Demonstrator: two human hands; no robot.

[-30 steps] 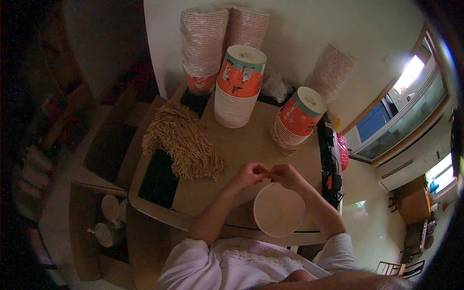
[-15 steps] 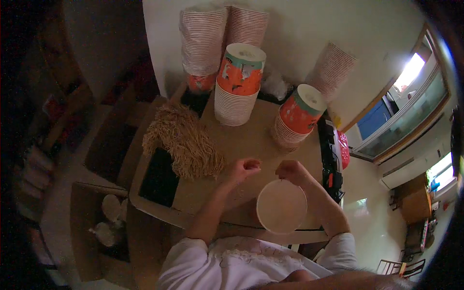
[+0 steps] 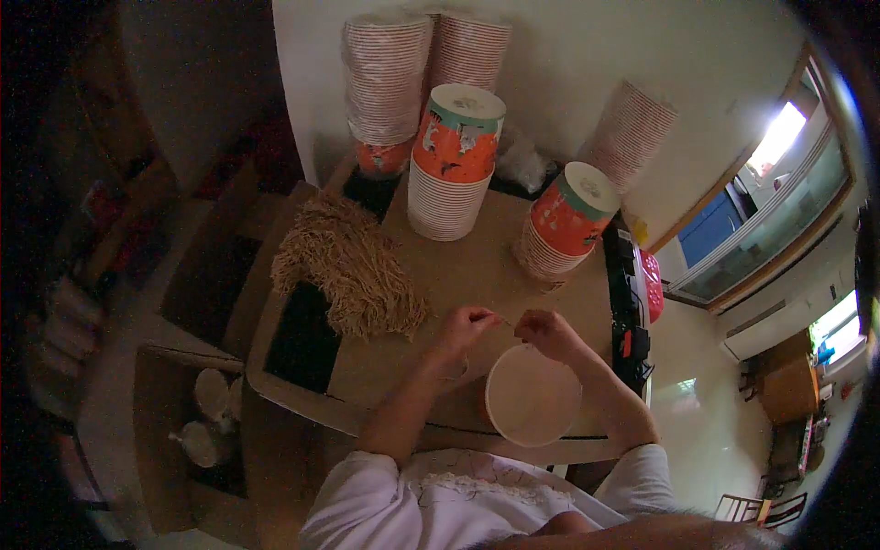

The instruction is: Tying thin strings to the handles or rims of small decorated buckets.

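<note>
My left hand pinches one end of a thin tan string. My right hand has its fingers closed at the other end, above the far rim of a white-lined paper bucket. The bucket sits near the table's front edge, its round mouth facing me, with nothing visible inside. Whether the string passes through the bucket's rim is hidden by my right hand. A loose heap of tan strings lies to the left of my hands.
An upturned stack of orange paper buckets stands behind my hands, with a shorter stack to its right. Plastic-wrapped stacks lean on the wall. A black power strip runs along the right edge. A cardboard box stands lower left.
My hands have come closer together, and a short string now shows stretched between the fingertips. My left hand has gone from loosely curled to a pinch. The bucket has barely moved.
</note>
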